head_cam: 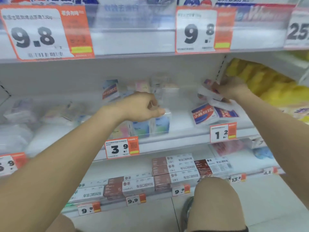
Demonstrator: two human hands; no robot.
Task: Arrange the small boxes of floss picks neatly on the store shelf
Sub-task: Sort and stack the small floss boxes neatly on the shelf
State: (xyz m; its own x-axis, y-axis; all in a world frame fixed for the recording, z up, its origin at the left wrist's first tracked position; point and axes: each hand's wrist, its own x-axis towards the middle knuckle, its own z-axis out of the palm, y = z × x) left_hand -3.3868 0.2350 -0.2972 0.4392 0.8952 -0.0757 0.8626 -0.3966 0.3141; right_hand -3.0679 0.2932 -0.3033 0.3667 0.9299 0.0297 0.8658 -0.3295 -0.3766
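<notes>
Small pastel floss pick boxes stand at the middle shelf front, above the 3.9 price tag. The left hand pinches shut on one box top. The right hand clamps blurred red-and-white packets over flat blue-red packs.

Orange-edged price tags line the shelf edges, toothpaste cartons below, yellow packs at right.

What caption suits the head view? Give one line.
Left hand steadies pastel boxes while right hand grips red-and-blue packs.
</notes>
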